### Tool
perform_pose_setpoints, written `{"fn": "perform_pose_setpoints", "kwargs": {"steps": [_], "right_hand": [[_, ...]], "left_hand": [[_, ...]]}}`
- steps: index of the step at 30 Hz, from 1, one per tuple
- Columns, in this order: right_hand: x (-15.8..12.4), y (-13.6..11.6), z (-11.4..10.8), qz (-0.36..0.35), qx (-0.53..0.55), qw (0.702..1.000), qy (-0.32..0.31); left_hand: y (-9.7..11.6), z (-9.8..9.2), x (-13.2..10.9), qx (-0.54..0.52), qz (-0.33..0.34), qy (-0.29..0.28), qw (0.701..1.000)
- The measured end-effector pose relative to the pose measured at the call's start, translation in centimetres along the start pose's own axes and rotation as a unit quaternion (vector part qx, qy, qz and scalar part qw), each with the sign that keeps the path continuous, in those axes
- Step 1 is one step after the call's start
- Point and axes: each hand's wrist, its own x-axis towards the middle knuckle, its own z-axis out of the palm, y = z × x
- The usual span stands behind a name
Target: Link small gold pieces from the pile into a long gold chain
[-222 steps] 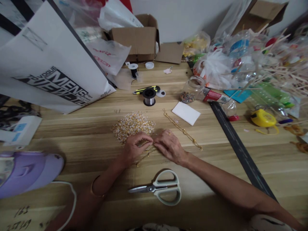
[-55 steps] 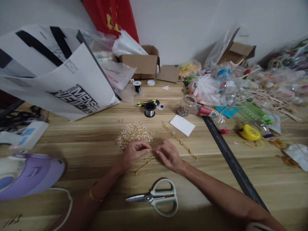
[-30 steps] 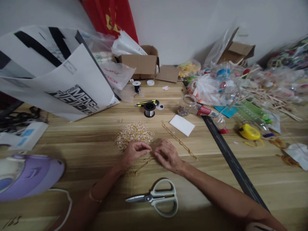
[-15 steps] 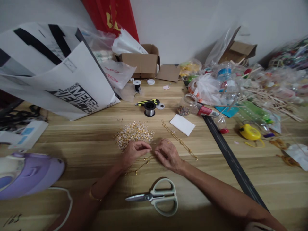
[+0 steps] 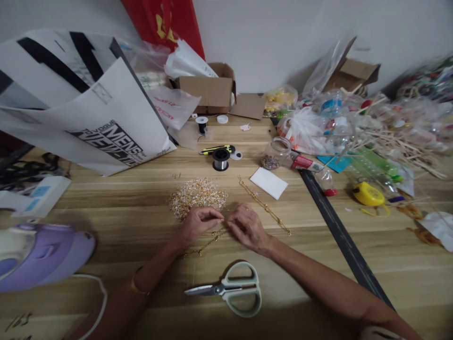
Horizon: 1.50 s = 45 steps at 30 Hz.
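Note:
My left hand (image 5: 200, 225) is pinched at the near edge of a pile of clear and gold beads (image 5: 198, 194), with a tiny bead-like piece at its fingertips. Facing it, my right hand (image 5: 247, 227) has its fingers closed close to the same spot; a gold chain (image 5: 211, 241) runs from beneath its fingers toward my left wrist. What exactly the right fingers grip is hidden. Another gold chain with beads (image 5: 264, 206) lies stretched out beyond my right hand. Nearer to me are scissors (image 5: 226, 289) with pale handles, their blades pointing left.
Behind the pile stand a wire spool (image 5: 221, 160) and a yellow-black cutter (image 5: 212, 150). A folded white paper (image 5: 269, 182) and a jar of beads (image 5: 276, 153) are to the right, near a yellow tape measure (image 5: 368, 194). A purple iron (image 5: 46, 257) and a large bag (image 5: 88, 113) occupy the left.
Both hands stay almost in place, fingertips still close together. The view has shifted very slightly; nothing else has visibly moved.

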Motion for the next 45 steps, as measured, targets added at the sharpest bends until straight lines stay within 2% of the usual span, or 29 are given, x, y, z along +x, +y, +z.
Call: {"fn": "perform_pose_setpoints", "kwargs": {"steps": [45], "right_hand": [[0.31,-0.67,-0.55,0.013,-0.006,1.0,-0.015]], "left_hand": [[0.12,0.07,-0.04,0.011,0.004,-0.006,1.0]]}}
